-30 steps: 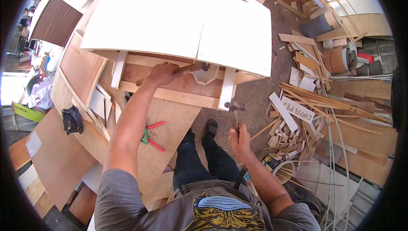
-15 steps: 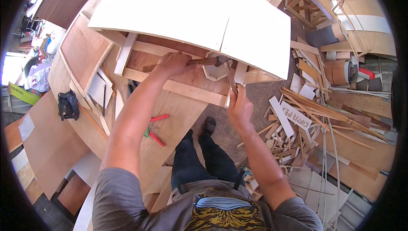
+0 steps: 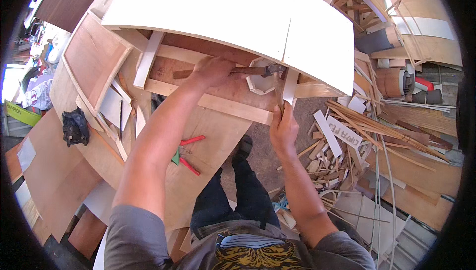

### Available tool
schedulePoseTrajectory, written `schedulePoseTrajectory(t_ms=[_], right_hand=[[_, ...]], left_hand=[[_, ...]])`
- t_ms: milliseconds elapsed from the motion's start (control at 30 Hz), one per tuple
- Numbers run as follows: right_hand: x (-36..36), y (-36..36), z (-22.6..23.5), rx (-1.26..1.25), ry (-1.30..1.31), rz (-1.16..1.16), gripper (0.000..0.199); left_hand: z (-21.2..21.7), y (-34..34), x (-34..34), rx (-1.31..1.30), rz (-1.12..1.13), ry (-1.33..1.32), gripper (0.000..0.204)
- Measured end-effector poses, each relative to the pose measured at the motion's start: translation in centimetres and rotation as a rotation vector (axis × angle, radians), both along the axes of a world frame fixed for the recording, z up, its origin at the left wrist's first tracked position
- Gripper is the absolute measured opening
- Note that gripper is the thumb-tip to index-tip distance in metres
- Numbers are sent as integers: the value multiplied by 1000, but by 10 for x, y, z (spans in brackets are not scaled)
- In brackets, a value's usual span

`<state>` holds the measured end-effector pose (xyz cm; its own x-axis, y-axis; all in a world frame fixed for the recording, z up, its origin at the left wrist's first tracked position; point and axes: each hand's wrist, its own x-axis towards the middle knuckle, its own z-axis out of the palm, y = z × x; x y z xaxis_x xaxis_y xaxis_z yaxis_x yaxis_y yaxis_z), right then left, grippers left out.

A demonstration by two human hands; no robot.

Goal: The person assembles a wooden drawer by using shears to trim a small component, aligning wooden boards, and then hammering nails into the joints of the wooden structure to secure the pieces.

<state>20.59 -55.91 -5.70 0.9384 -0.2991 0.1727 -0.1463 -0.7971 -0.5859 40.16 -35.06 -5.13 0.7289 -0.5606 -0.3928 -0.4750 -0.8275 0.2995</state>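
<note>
- Left hand (image 3: 214,71): closed in a full grip round the wooden handle of a hammer (image 3: 233,71), just under the front edge of the white panel (image 3: 208,7).
- Hammer: lies almost level, handle end pointing to the person's left, metal head to the right, next to a small white boxed piece (image 3: 259,82).
- Right hand (image 3: 283,130): fingers curled shut round the lower end of a thin upright wooden stick (image 3: 279,99); the stick's upper end sits close to the hammer head. Contact between the two cannot be determined.
- Edges: the white panel overhangs both hands; its curved front edge runs directly above the hammer. A white leg (image 3: 289,86) stands just right of the stick, and a second white leg (image 3: 147,59) is well to the left.
- Open room: the gap under the panel is shallow; a pale wooden rail (image 3: 218,103) crosses below the left forearm.
- Surroundings: red-handled pliers (image 3: 187,153) lie on the plywood sheet (image 3: 213,141) near the left arm; a black bag (image 3: 75,127) sits further left.
- Obstruction: a dense pile of offcuts and strips (image 3: 357,141) crowds the floor to the right of the right arm.
</note>
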Motion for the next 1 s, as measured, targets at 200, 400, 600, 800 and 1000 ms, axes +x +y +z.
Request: schedulePoseTrajectory(t_ms=[200, 400, 600, 800, 1000], right_hand=[[0, 17, -12, 98, 49, -159, 29], [-3, 22, -5, 101, -98, -178, 32], [-2, 29, -7, 180, -47, -201, 36], [0, 36, -15, 249, -14, -269, 32], [6, 34, -19, 198, -16, -243, 31]], left_hand=[[-1, 0, 2, -17, -12, 25, 58], [-6, 2, 5, -24, -41, 36, 62], [-20, 4, 10, -113, -45, -2, 60], [-8, 5, 10, -48, -106, -93, 58], [-19, 6, 13, -64, -105, -13, 53]])
